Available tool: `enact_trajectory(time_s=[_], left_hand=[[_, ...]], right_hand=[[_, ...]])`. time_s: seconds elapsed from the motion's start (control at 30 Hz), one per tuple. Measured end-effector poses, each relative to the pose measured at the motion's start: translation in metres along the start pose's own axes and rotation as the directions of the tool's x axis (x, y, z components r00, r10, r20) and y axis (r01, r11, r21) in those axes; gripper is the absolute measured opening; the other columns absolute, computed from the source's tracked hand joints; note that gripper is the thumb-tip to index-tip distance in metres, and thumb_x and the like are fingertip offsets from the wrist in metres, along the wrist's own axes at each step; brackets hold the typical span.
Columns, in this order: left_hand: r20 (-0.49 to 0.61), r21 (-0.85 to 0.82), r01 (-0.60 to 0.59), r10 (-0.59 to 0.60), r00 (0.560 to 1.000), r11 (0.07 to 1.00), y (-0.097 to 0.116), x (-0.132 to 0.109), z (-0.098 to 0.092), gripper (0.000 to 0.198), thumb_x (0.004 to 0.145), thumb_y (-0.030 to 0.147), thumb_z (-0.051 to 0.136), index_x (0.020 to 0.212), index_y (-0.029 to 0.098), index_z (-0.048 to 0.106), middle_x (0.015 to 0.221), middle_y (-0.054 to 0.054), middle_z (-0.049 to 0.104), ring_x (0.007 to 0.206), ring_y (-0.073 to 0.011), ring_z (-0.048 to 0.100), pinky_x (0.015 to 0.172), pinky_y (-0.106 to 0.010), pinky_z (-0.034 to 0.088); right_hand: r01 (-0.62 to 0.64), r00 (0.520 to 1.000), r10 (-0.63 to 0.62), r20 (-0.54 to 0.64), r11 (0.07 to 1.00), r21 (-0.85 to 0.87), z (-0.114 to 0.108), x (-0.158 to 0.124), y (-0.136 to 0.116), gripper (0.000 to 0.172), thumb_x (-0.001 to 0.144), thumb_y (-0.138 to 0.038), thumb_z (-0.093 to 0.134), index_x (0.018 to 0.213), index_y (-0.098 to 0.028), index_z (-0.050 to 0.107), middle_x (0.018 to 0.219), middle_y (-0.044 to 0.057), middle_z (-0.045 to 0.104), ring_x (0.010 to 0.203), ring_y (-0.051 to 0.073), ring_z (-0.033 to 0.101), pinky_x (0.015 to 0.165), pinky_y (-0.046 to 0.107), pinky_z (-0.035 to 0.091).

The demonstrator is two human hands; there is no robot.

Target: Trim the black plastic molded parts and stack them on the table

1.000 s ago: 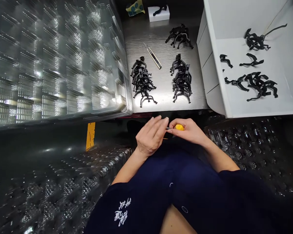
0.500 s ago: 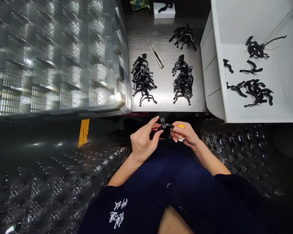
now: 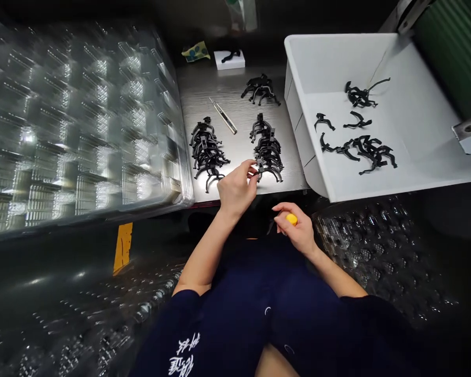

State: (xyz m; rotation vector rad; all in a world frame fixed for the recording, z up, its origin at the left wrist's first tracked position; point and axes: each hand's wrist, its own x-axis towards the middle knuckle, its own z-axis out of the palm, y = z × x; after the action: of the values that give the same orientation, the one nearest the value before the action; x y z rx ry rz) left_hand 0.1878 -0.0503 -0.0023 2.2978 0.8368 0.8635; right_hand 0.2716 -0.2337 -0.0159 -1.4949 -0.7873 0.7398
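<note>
My left hand (image 3: 236, 192) reaches over the metal table's front edge and pinches a black plastic clip-like part (image 3: 260, 166) between thumb and fingers, at the near end of the right row of similar parts (image 3: 267, 144). Its far side overlaps the row, so I cannot tell whether it rests on it. Below the table edge, my right hand (image 3: 300, 233) is closed around a tool with a yellow end (image 3: 291, 219); most of the tool is hidden in the palm. A second row of black parts (image 3: 208, 149) lies left of my left hand.
Stacked clear plastic trays (image 3: 102, 131) stand at left. A white bin (image 3: 424, 152) with loose black parts is at right. Tweezers (image 3: 224, 117), a black pile (image 3: 261, 90), a white block (image 3: 230, 61) and a patterned packet (image 3: 196, 52) lie farther back.
My left hand has carried the black part forward from my lap to the right row. My right hand has come away from the part, keeping the yellow-ended tool. The view has tilted upward.
</note>
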Motion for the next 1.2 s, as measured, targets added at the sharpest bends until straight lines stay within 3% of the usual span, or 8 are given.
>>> enact_trajectory(time_s=[0.17, 0.33, 0.47, 0.63, 0.83, 1.07, 1.13, 1.2], left_hand=[[0.109, 0.17, 0.046, -0.065, 0.992, 0.984, 0.004, 0.037, 0.034, 0.022, 0.088, 0.014, 0.069, 0.108, 0.022, 0.069, 0.101, -0.003, 0.079, 0.092, -0.0217, 0.075, 0.073, -0.029, 0.05], [0.073, 0.236, -0.026, 0.009, 0.997, 0.971, -0.006, 0.034, 0.04, 0.021, 0.089, 0.02, 0.073, 0.11, 0.021, 0.07, 0.106, -0.006, 0.079, 0.096, -0.024, 0.074, 0.068, -0.029, 0.046], [-0.03, 0.244, -0.105, 0.116, 0.993, 0.964, -0.018, 0.026, 0.039, 0.022, 0.09, 0.028, 0.074, 0.111, 0.02, 0.071, 0.103, -0.008, 0.078, 0.09, -0.0242, 0.074, 0.067, -0.03, 0.045], [-0.114, 0.178, -0.17, 0.192, 0.975, 0.969, -0.02, 0.016, 0.034, 0.027, 0.098, 0.04, 0.063, 0.114, 0.019, 0.069, 0.099, -0.007, 0.078, 0.082, -0.0202, 0.073, 0.068, -0.027, 0.049], [-0.138, -0.066, -0.173, 0.163, 0.977, 0.983, -0.004, -0.008, 0.003, 0.03, 0.097, 0.04, 0.063, 0.116, 0.017, 0.069, 0.098, -0.008, 0.077, 0.083, -0.0179, 0.075, 0.074, -0.027, 0.062], [0.008, -0.365, -0.074, 0.082, 0.997, 0.928, 0.018, -0.041, -0.03, 0.021, 0.098, 0.03, 0.064, 0.116, 0.02, 0.072, 0.104, -0.006, 0.079, 0.083, -0.0174, 0.078, 0.079, -0.027, 0.066], [0.046, -0.466, -0.077, 0.111, 0.993, 0.881, 0.025, -0.047, -0.032, 0.027, 0.098, 0.03, 0.065, 0.124, 0.023, 0.07, 0.114, -0.007, 0.077, 0.09, -0.0191, 0.078, 0.084, -0.03, 0.066], [0.078, -0.591, -0.051, 0.12, 0.99, 0.805, 0.03, -0.052, -0.033, 0.043, 0.095, 0.033, 0.07, 0.137, 0.026, 0.063, 0.127, -0.009, 0.074, 0.101, -0.0224, 0.077, 0.089, -0.033, 0.066]], right_hand=[[0.301, 0.947, -0.276, 0.161, 0.94, -0.159, -0.009, -0.011, -0.026, 0.019, 0.092, -0.033, 0.074, 0.105, -0.02, 0.067, 0.057, -0.006, 0.059, 0.047, 0.01, 0.053, 0.049, 0.023, 0.045], [0.622, 0.783, -0.572, 0.246, 0.697, -0.358, -0.054, -0.012, -0.072, 0.008, 0.091, -0.017, 0.071, 0.096, -0.022, 0.068, 0.069, 0.001, 0.069, 0.057, 0.014, 0.062, 0.053, 0.026, 0.052], [0.422, 0.714, -0.7, -0.026, 0.459, -0.782, -0.128, 0.042, -0.097, 0.003, 0.092, -0.024, 0.073, 0.092, -0.024, 0.069, 0.076, 0.002, 0.074, 0.064, 0.016, 0.067, 0.061, 0.03, 0.054], [0.313, 0.865, -0.477, 0.158, 0.266, -0.912, -0.189, 0.159, -0.074, 0.037, 0.095, -0.041, 0.066, 0.074, -0.012, 0.072, 0.046, -0.004, 0.057, 0.046, 0.006, 0.055, 0.051, 0.02, 0.037], [0.299, 0.95, -0.259, 0.176, 0.581, -0.757, -0.166, 0.203, -0.062, 0.051, 0.095, -0.028, 0.065, 0.048, -0.014, 0.053, 0.04, -0.008, 0.051, 0.037, -0.001, 0.042, 0.05, 0.016, 0.034], [0.261, 0.963, -0.249, 0.098, 0.79, -0.556, -0.115, 0.089, -0.113, 0.028, 0.086, -0.042, 0.074, 0.091, -0.015, 0.072, 0.079, 0.001, 0.075, 0.055, 0.007, 0.063, 0.05, 0.017, 0.05], [0.031, 0.973, -0.009, 0.23, 0.995, -0.094, -0.081, 0.052, -0.111, 0.034, 0.078, -0.043, 0.081, 0.093, -0.015, 0.07, 0.077, 0.001, 0.073, 0.049, 0.008, 0.06, 0.045, 0.021, 0.051], [-0.302, 0.875, 0.17, 0.453, 0.923, 0.237, -0.045, 0.029, -0.1, 0.035, 0.074, -0.043, 0.085, 0.085, -0.014, 0.068, 0.066, -0.002, 0.066, 0.042, 0.007, 0.052, 0.04, 0.021, 0.048]])
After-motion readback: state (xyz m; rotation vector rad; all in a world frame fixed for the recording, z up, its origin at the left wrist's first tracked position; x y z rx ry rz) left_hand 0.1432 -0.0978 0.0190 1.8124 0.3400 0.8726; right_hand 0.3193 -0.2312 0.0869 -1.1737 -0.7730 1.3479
